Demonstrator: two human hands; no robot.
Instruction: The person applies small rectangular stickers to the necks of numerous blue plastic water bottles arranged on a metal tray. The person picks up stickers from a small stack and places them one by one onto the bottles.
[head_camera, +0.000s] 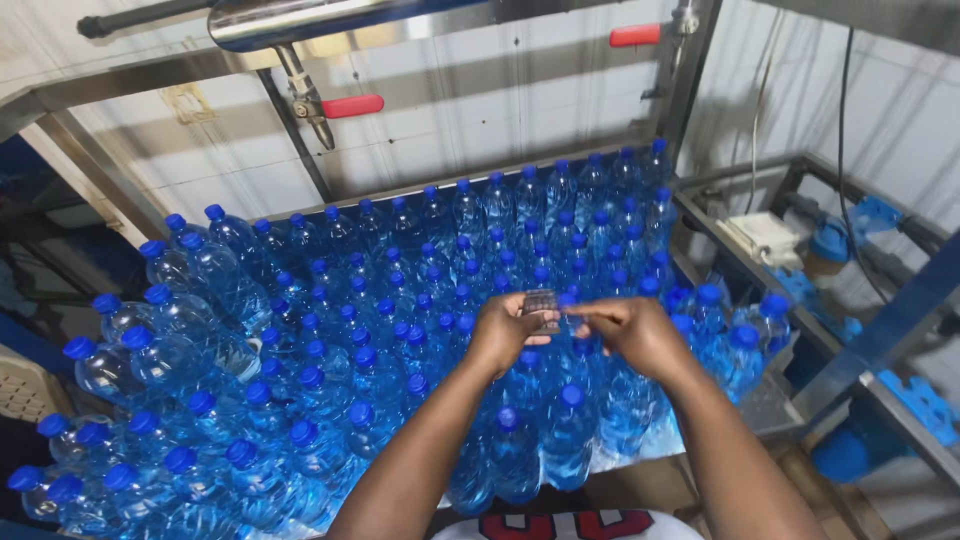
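i see my left hand (505, 335) and my right hand (630, 332) close together, both pinching a small clear strip (541, 305) with dark marks. the strip is up in the air, just above lots of blue water bottles (330, 330) with blue caps on a metal table (700, 215).

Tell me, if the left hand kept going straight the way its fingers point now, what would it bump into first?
The left hand points right, at the small clear sleeve it pinches; just past that come the fingers of the right hand. Depth is hard to judge, but they look almost touching.
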